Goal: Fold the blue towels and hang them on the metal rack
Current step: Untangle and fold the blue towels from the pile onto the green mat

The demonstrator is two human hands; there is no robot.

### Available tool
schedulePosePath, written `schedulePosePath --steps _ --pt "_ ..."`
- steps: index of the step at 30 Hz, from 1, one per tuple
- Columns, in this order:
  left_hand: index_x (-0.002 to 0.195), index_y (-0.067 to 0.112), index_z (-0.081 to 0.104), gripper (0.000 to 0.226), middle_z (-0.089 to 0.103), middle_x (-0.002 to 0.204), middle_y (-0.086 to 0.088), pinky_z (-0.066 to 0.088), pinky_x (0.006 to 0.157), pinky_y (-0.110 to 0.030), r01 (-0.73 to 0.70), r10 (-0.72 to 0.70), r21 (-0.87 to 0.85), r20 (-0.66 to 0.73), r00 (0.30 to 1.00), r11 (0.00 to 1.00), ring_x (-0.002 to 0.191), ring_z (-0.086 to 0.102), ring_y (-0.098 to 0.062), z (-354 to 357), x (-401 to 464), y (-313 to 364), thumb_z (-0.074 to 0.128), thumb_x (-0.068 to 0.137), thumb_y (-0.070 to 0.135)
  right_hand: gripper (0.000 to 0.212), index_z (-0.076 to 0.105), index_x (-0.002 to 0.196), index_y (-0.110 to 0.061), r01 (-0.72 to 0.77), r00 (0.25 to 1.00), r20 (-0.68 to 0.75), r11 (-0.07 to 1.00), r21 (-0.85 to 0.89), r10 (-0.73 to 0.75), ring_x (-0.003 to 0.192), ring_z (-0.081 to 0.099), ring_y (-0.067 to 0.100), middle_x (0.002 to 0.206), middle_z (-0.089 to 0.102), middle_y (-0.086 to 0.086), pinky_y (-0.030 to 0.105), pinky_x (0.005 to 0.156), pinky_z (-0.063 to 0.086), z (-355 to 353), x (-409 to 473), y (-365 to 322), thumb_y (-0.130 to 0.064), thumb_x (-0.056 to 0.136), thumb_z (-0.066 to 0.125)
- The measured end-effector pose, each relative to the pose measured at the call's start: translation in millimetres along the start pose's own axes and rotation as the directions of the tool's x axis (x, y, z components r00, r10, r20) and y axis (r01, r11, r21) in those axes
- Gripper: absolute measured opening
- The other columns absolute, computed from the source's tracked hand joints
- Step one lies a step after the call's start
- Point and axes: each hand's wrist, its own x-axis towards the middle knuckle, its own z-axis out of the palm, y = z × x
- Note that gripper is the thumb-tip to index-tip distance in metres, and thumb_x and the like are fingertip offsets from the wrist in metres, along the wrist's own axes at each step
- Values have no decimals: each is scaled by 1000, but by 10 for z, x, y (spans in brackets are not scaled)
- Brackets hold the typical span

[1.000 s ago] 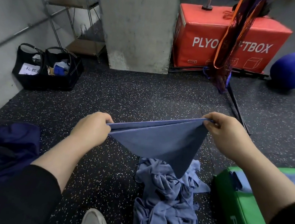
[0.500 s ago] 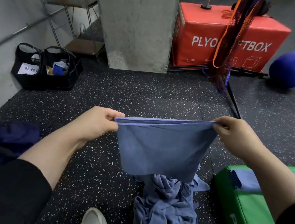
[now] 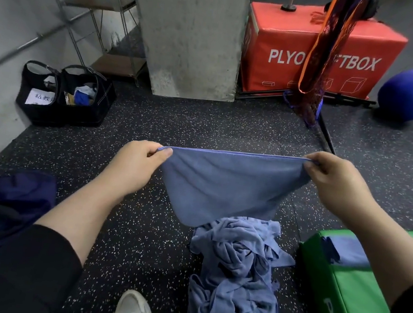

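The top edge of one blue towel (image 3: 225, 184) is pinched at its two upper corners: the left corner is gripped between thumb and curled fingers (image 3: 160, 150) of the left hand (image 3: 138, 163), the right corner by the right hand (image 3: 332, 179) in the same manner. The towel is held taut in the air above the floor (image 3: 178, 124), doubled, its lower edge hanging just above a crumpled heap of blue towels (image 3: 235, 269) lying between the two white shoes (image 3: 134, 308). One flat blue cloth (image 3: 344, 251) is seen on the green pad (image 3: 354, 302) at the right. A metal shelf frame (image 3: 93, 12) stands by the wall, well apart, with no towel on it. The task is judged to be at an early stage: most towels remain unfolded and no hanging is done.
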Motion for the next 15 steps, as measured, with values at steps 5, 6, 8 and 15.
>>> schedulePosePath --steps 5,6,8,15 --pt "83 10 73 33 44 63 2 26 60 -33 27 -34 -136 -50 998 990 60 36 -15 3 47 -44 65 97 38 9 65 95 -23 39 999 18 999 -8 -39 60 49 6 71 59 -10 26 56 36 31 33 6 -19 100 59" --pt "85 11 74 34 52 66 3 33 62 -32 32 -43 -212 -48 998 977 61 43 -18 2 52 -55 68 93 44 9 64 95 -22 35 999 32 999 -15 -35 58 48 7 70 58 -10 26 55 36 41 36 22 -19 100 58" --pt "92 17 78 29 74 84 2 51 80 -38 34 -52 -371 -39 998 928 76 66 -24 6 52 -38 71 88 45 10 64 93 -20 17 998 61 999 -28 -15 57 47 9 69 57 -8 26 54 35 48 38 54 -18 101 57" --pt "100 17 75 21 76 94 -9 50 81 -36 -90 109 -443 18 994 892 82 62 -11 116 42 222 56 104 24 11 66 91 -15 -111 984 118 979 -172 132 58 53 20 70 62 2 29 53 38 72 77 145 -15 98 57"
